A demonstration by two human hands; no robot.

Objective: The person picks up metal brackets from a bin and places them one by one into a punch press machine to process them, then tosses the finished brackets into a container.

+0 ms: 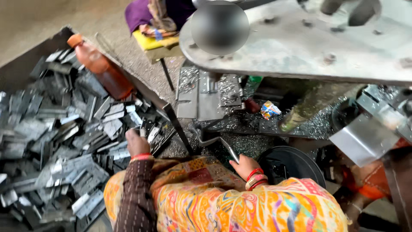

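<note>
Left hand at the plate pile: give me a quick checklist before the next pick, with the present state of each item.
1. Left hand at the pile of grey metal plates: ok, it touches plates at the pile's right edge.
2. Plate gripped in the left hand: cannot tell, the fingers are hidden.
3. Right hand free: not ok, it is on a thin metal rod.
4. Orange bottle clear of the reach: ok, it lies at the far end of the pile.
5. Machine bed clean: not ok, metal shavings cover it.
6. Stock: ok, many plates.
</note>
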